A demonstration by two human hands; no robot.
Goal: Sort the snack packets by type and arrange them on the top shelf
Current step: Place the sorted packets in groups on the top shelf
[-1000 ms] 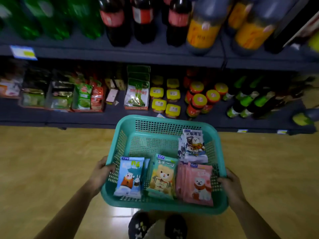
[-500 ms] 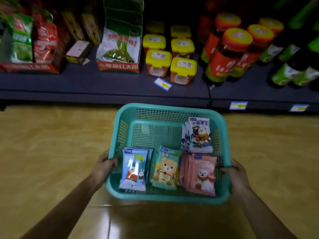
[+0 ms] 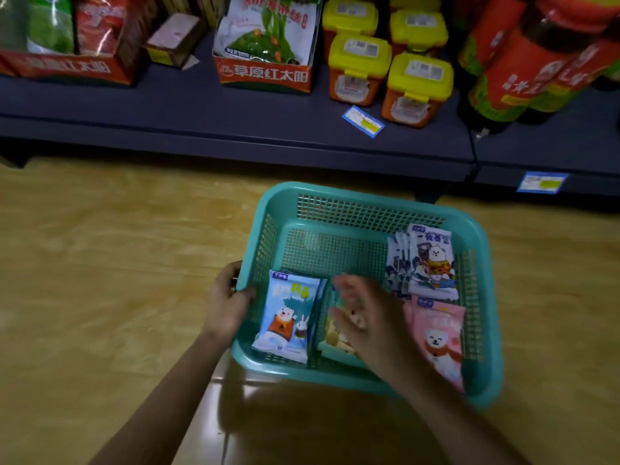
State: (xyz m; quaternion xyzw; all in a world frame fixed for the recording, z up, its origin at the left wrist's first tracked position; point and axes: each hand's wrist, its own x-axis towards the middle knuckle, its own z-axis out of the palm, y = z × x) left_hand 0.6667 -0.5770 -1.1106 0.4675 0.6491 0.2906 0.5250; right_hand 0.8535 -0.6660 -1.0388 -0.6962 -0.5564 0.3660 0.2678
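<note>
A teal mesh basket sits low over the wooden floor. My left hand grips its left rim. Inside lie a blue snack packet at the near left, a green-yellow packet in the middle, a stack of pink packets at the near right, and a stack of white-and-navy packets at the far right. My right hand is blurred, fingers spread, over the green-yellow packet and hides most of it. Whether it touches the packet is unclear.
A dark bottom shelf runs along the back. On it stand red cartons of bagged goods, yellow-lidded tubs, red-labelled jars and a loose price tag. Wooden floor spreads on the left.
The basket has come down toward the floor in front of the bottom shelf. My right hand has left the basket's right rim and moved in over the middle packet.
</note>
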